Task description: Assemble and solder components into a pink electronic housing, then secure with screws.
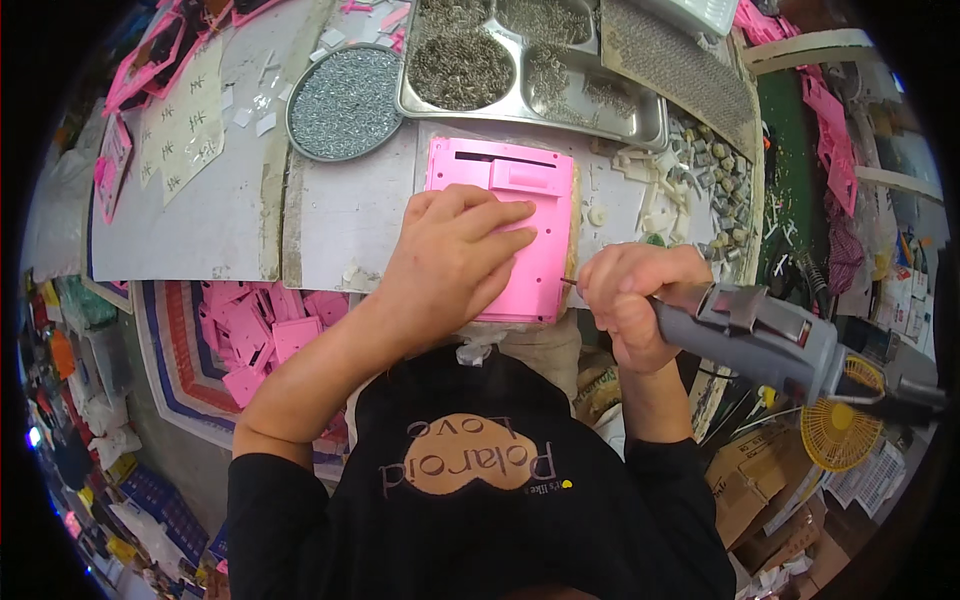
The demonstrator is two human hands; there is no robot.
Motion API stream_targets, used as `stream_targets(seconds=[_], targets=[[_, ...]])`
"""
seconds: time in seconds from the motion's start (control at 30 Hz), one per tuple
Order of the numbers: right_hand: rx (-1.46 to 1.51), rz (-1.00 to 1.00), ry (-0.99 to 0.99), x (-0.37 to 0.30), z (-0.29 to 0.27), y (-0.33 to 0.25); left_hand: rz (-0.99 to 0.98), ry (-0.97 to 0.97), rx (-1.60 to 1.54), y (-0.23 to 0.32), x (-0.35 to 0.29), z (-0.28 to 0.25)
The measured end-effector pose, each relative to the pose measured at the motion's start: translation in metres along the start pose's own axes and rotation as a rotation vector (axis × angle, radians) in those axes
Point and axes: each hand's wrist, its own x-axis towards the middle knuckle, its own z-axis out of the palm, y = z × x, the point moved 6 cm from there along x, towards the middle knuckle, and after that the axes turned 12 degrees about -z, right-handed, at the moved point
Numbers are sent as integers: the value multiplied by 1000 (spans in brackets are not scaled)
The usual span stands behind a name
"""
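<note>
A pink plastic casing (pixel 545 255) with a slot and several small holes lies on a padded block at the table's front edge. On top of it rests my left hand (pixel 450 255), fingers stretched out and slightly apart across its surface. My right hand (pixel 635 295) is wrapped round the front end of a grey electric screwdriver (pixel 745 340), which is held nearly level. Its thin bit points left and reaches the casing's right edge. Whether a screw sits at the tip is too small to tell.
Behind the casing stand a round dish of small silver screws (pixel 345 100) and a metal compartment tray (pixel 640 118) of small parts. Loose metal cylinders (pixel 710 180) and white plastic pieces (pixel 660 205) lie right. More pink casings (pixel 270 325) fill a striped bag below left.
</note>
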Motion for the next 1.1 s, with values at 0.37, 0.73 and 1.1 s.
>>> stream_targets(seconds=[0.37,0.73,1.1], targets=[[96,-263,16,74,-19,-72,398,141,160,26,39,-68],[156,-143,155,84,-50,-30,-1119,1718,-1089,-371,-547,-99],[49,-96,189,92,-44,-20,-2031,1435,528,-359,-467,-134]])
